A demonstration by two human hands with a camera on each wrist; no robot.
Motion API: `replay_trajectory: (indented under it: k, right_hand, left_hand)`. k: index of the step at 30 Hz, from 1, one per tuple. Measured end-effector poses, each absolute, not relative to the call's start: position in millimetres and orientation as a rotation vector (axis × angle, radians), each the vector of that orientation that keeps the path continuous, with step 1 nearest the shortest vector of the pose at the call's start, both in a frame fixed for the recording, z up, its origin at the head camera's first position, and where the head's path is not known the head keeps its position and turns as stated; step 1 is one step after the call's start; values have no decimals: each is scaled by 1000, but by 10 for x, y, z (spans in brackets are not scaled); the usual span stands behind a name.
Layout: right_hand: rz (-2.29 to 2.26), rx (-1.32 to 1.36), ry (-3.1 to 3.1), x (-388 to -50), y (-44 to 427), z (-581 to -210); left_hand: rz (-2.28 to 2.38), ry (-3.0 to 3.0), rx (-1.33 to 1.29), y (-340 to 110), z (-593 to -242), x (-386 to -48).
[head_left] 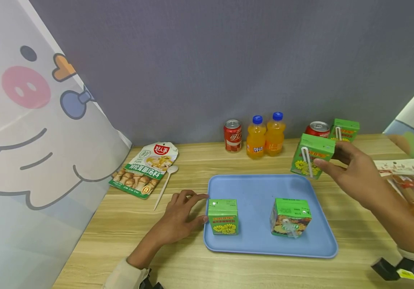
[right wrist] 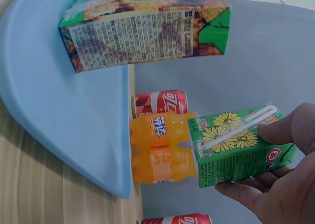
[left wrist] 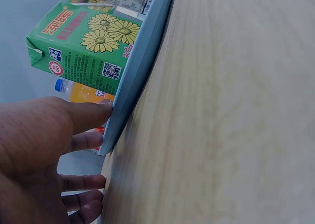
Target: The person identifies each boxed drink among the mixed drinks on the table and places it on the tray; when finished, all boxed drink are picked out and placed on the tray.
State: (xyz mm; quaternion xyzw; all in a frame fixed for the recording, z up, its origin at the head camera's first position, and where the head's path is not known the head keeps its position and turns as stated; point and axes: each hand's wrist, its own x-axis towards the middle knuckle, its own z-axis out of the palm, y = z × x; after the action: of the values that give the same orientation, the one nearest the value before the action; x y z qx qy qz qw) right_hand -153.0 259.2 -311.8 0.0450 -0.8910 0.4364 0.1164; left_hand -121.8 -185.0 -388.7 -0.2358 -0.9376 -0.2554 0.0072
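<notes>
My right hand (head_left: pixel 360 172) grips a green drink carton (head_left: pixel 313 155) with yellow flowers and a white straw, thumb on its front. It is held in the air over the far right corner of the blue tray (head_left: pixel 254 192). My left hand (head_left: pixel 180 218) rests at the tray's left edge; in the left wrist view its thumb touches the rim and its fingers are extended. Just inside that edge stands another flowered carton (head_left: pixel 223 216), apart from the fingers. On the tray's right half stands a green-topped carton (head_left: pixel 290 216) with a brown picture and a wrapped straw.
Behind the tray stand a red cola can (head_left: pixel 232 135), two orange soda bottles (head_left: pixel 256 138), a second can (head_left: pixel 317 129) and another green carton (head_left: pixel 345 129). At left lie a soup-mix pouch (head_left: pixel 145 168) and a white spoon (head_left: pixel 166 184). A bread package (head_left: pixel 412 184) lies at right.
</notes>
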Motion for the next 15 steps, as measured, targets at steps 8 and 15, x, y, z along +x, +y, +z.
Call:
replay_trajectory:
  k: [8,15]
  right_hand:
    - [1226,185,-2654,-1500,2485,-3082]
    - [1247,230,-2648,-1490,2395,-3088]
  left_hand:
    - [-787,-2926,-738,-1852,-3896,-1220]
    - [-787,-2917,-752,-1847,-3897,-1220]
